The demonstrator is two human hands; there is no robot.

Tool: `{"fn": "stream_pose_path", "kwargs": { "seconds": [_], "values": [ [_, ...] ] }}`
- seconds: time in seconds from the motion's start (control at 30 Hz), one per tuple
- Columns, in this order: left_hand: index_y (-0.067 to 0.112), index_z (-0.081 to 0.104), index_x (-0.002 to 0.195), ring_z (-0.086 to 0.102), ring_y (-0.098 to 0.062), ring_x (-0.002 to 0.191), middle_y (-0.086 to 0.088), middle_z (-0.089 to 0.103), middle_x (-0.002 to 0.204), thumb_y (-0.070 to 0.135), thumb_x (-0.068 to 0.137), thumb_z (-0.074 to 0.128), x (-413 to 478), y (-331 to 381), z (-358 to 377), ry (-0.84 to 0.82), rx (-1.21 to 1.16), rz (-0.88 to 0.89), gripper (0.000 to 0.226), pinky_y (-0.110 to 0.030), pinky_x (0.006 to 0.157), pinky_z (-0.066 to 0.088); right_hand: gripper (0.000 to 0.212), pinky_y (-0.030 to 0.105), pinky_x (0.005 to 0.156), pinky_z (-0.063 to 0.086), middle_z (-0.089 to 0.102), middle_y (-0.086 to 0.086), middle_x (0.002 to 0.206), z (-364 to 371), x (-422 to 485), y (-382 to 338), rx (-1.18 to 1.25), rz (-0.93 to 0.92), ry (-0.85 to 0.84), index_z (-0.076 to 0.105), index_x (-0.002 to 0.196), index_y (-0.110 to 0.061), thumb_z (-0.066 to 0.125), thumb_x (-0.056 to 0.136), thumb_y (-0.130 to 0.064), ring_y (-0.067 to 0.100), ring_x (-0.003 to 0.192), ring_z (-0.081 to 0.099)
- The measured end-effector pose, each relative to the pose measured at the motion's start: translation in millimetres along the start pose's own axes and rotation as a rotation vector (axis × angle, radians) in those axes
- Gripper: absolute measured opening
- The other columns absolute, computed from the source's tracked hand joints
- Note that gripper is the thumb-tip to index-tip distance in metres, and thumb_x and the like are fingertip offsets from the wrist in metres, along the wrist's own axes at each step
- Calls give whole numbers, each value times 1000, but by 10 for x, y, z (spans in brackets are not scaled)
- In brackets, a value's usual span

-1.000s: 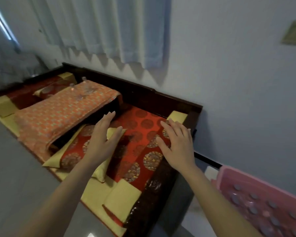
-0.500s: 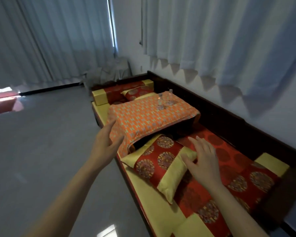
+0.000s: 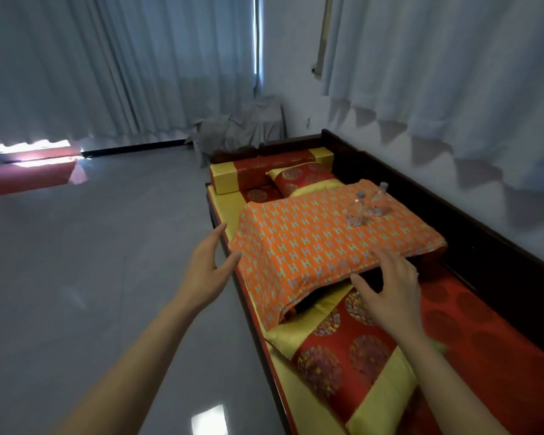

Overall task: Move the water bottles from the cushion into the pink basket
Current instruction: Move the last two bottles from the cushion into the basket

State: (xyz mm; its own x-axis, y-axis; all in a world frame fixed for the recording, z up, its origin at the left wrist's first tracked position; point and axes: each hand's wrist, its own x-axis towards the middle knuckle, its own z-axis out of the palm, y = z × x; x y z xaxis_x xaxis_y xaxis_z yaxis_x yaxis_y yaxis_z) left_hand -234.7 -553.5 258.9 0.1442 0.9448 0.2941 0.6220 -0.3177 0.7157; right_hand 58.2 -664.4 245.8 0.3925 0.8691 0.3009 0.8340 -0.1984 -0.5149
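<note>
Two clear water bottles stand side by side on an orange patterned cushion [image 3: 311, 243]: the nearer bottle [image 3: 355, 210] and the farther bottle [image 3: 378, 200], both toward its far right corner. My left hand [image 3: 206, 266] hovers open at the cushion's near left edge, fingers spread, holding nothing. My right hand [image 3: 390, 285] is open over the cushion's near edge, fingers spread, well short of the bottles. The pink basket is out of view.
The cushion lies on a long dark wooden bench [image 3: 484, 243] along the right wall, with red and gold pillows [image 3: 346, 356] in front and behind. Grey tiled floor [image 3: 91, 262] stretches to the left. Pale curtains hang on the walls; a covered chair [image 3: 242, 130] stands in the corner.
The view has swung left, away from the pink basket, and closer to the orange cushion. Both hands have moved forward toward the cushion's near edge, still holding nothing.
</note>
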Motion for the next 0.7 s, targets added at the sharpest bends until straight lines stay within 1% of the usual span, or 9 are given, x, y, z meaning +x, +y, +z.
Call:
{"fn": "stream_pose_path", "kwargs": {
  "seconds": [0.1, 0.13, 0.17, 0.23, 0.3, 0.43, 0.53, 0.6, 0.7],
  "values": [
    [20, 32, 146, 32, -1, 125, -1, 40, 149, 34, 90, 60, 405, -280, -92, 5, -27, 10, 64, -23, 100, 25, 62, 51, 112, 26, 41, 5, 147, 304, 359, -180, -39, -6, -13, 44, 139, -21, 62, 85, -47, 28, 139, 28],
    [20, 32, 146, 31, 0, 124, -1, 40, 149, 33, 90, 60, 566, -388, -119, 3, -36, 7, 64, -24, 100, 25, 63, 49, 112, 27, 42, 6, 146, 409, 483, -240, -48, -7, -7, 45, 139, -21, 64, 84, -45, 29, 138, 30],
    [21, 32, 146, 32, -2, 127, -1, 39, 150, 34, 90, 60, 735, -506, -140, -6, -36, 5, 64, -24, 101, 25, 63, 49, 110, 28, 44, 8, 144, 517, 609, -307, -50, -5, 3, 46, 138, -20, 67, 83, -43, 30, 136, 32],
    [21, 29, 147, 33, -12, 136, -1, 36, 152, 34, 91, 59, 1075, -723, -172, -43, -18, 6, 65, -27, 104, 26, 64, 50, 108, 31, 46, 9, 142, 723, 834, -423, -55, 15, 17, 47, 137, -19, 70, 80, -40, 32, 133, 35],
    [19, 29, 148, 32, -17, 139, -2, 35, 152, 32, 91, 59, 1445, -952, -186, -92, -16, 31, 65, -30, 107, 27, 66, 51, 108, 30, 46, 10, 143, 928, 1035, -532, -75, 64, 20, 46, 138, -19, 70, 80, -40, 32, 133, 35],
    [17, 31, 147, 35, -18, 138, -2, 37, 152, 31, 91, 61, 2254, -1304, -246, -204, -32, 84, 65, -34, 109, 31, 69, 48, 111, 26, 41, 9, 147, 1284, 1388, -743, -22, 170, 30, 41, 141, -19, 70, 81, -39, 31, 137, 30],
    [16, 31, 147, 34, -19, 138, -3, 37, 151, 31, 89, 63, 2796, -1474, -193, -270, -7, 136, 68, -36, 109, 32, 70, 47, 111, 26, 44, 11, 144, 1465, 1617, -872, -20, 221, 51, 43, 140, -16, 73, 80, -33, 33, 135, 34],
    [19, 30, 147, 36, -19, 137, -2, 39, 150, 33, 89, 63, 3071, -1530, -89, -311, -33, 146, 69, -39, 108, 36, 70, 45, 111, 28, 47, 12, 141, 1576, 1722, -919, -55, 248, 63, 46, 139, -13, 75, 78, -31, 33, 132, 37],
    [22, 29, 147, 37, -18, 136, -1, 40, 149, 34, 88, 64, 3474, -1546, 168, -370, -63, 209, 70, -35, 105, 35, 71, 42, 109, 30, 48, 11, 140, 1692, 1897, -937, -94, 286, 97, 47, 138, -14, 76, 76, -31, 32, 130, 39]
  ]
}}
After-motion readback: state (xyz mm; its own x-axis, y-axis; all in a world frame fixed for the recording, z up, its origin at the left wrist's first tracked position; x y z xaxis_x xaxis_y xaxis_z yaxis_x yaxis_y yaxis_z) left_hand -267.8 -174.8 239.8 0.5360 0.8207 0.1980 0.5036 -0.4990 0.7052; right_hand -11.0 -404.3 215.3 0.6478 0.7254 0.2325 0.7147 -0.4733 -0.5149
